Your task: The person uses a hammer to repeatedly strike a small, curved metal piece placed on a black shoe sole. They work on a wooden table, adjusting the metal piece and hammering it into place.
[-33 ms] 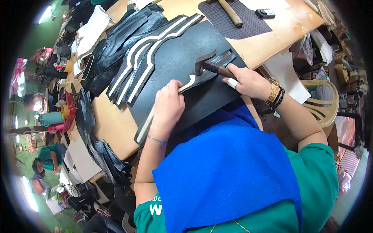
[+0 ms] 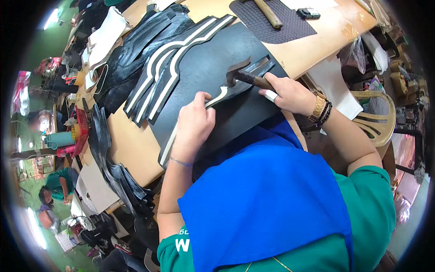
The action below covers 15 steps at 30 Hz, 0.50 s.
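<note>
My right hand [image 2: 290, 94] is closed around the handle of a hammer [image 2: 231, 76], whose dark head rests on or just over a black leather piece [image 2: 238, 92]. A white strip [image 2: 220, 96] with a curved end runs along that piece's edge. My left hand [image 2: 195, 119] lies across the same piece, its fingers bent over the white strip near the hammer head; its grip is partly hidden. The piece lies on a black board [image 2: 213, 50], its lower end showing past my left wrist. Several similar black pieces with white strips [image 2: 173, 63] overlap on the board's left side.
Black leather pieces are heaped at the far left [image 2: 131, 50] and hang over the table's near-left edge [image 2: 108, 158]. A second hammer [image 2: 268, 13] lies on a dark textured mat [image 2: 294, 34]. A blue cloth [image 2: 267, 199] covers my lap. A beige chair [image 2: 378, 113] stands at right.
My left hand's fingers have shifted slightly left and up along the white strip. The hammer and my right hand look almost unmoved.
</note>
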Each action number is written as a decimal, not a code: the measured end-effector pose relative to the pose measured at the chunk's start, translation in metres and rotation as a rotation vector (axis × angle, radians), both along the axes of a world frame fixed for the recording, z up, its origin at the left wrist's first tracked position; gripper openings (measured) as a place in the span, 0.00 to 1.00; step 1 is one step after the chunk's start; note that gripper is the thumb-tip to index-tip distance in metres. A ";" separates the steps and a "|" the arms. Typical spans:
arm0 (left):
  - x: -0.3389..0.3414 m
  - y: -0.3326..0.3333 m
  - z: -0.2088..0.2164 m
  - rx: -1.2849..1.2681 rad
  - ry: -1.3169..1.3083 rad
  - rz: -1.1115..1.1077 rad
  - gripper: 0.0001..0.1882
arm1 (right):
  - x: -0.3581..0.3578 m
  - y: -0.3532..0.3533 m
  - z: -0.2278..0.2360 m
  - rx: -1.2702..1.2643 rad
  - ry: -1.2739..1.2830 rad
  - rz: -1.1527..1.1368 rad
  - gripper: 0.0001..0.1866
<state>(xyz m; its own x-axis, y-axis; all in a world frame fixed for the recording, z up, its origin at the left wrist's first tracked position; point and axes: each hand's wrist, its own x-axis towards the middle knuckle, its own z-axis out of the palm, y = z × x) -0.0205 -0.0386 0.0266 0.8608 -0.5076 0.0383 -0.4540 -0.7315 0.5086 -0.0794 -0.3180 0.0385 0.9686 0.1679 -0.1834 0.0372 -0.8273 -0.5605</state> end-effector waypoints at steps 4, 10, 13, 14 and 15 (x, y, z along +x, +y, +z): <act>0.020 -0.013 0.023 0.064 0.577 0.116 0.19 | -0.004 -0.003 -0.013 -0.030 -0.076 -0.002 0.20; 0.015 -0.019 -0.014 -0.039 0.109 0.063 0.22 | -0.001 -0.004 -0.009 -0.053 -0.148 -0.014 0.20; 0.019 -0.025 -0.021 -0.072 -0.005 0.069 0.24 | 0.002 -0.004 -0.008 -0.042 -0.166 -0.016 0.20; 0.021 -0.027 -0.022 -0.087 0.010 0.077 0.24 | 0.003 -0.004 -0.009 -0.069 -0.136 -0.020 0.19; 0.021 -0.029 -0.022 -0.111 0.058 0.109 0.23 | 0.005 -0.004 -0.011 -0.096 -0.106 -0.023 0.19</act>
